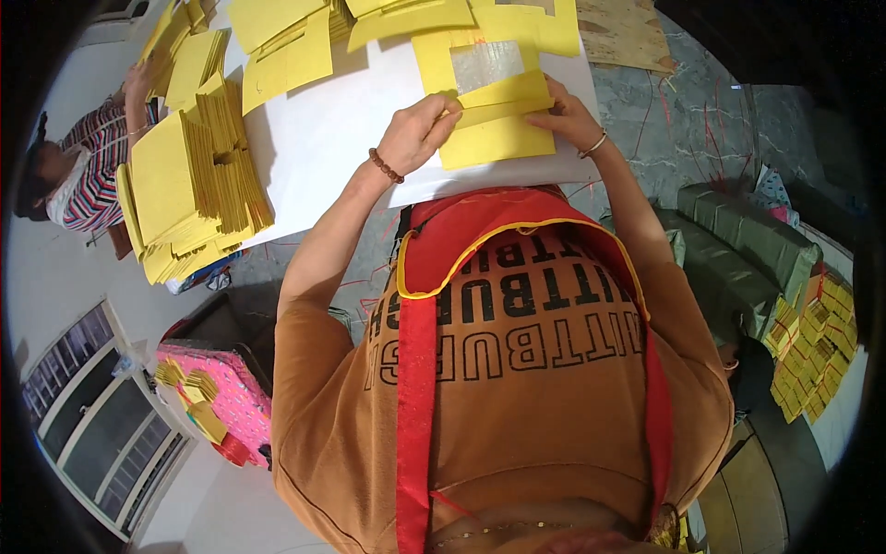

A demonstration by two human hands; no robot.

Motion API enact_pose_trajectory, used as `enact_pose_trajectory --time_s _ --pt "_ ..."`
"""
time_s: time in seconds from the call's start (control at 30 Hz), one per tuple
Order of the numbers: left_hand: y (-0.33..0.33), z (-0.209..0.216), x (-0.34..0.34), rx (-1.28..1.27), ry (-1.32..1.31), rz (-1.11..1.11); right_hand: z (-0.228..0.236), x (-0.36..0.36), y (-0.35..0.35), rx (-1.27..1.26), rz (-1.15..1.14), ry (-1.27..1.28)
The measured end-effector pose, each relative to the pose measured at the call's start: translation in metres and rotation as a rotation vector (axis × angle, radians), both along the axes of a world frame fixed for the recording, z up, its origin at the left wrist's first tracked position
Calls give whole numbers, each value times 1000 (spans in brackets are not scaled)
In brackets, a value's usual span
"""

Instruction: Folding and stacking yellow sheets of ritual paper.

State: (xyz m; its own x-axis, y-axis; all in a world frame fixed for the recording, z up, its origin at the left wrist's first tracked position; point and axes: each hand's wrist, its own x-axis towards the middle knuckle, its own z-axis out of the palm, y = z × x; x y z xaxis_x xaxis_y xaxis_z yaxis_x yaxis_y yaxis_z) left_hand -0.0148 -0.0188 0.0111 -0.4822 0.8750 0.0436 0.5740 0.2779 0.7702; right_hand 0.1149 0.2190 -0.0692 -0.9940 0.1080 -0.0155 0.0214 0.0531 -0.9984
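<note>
Centrally, the person's left hand point(421, 132) is closed around the left end of a raised strip across a yellow card point(498, 148), thumb and curled fingers together on it. The right hand point(574, 118) is at the strip's right end, thumb on the near side and fingers toward the far side, with the card between them; how firmly it pinches cannot be told. The card lies on the near right part of a white table point(318, 162), its plain panel toward the person and a shiny grey patch point(486, 66) showing beyond the strip. The strip looks like a fold being shaped, so good handling probably means keeping both ends level, drawing them evenly so the card does not skew, and pressing the crease without bending the patch. Letting the table bear the near panel should help keep it flat. Farther left, more yellow cards point(286, 60) lie open, and a thick yellow stack point(161, 175) stands at the table's left side, near a co-worker's hand point(137, 85).
</note>
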Motion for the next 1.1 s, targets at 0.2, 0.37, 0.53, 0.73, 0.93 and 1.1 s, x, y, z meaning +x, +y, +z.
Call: enact_pose_trajectory --time_s 0.2,0.37,0.53,0.73,0.93,1.1 --pt "4 -5 9 183 -79 141 7 -2 -1 -1 52 6" --pt "3 1 11 103 74 45 12 -1 -6 -13 1 -24" --pt "7 -2 21 147 629 -276 8 -1 -2 -14 14 34" --pt "7 2 34 -70 658 -281 4 -1 0 174 12 108" --pt "8 -2 19 -19 488 -340 10 -1 -3 44 -9 40" --pt "7 -4 10 -70 392 -397 4 -2 0 164 2 58"
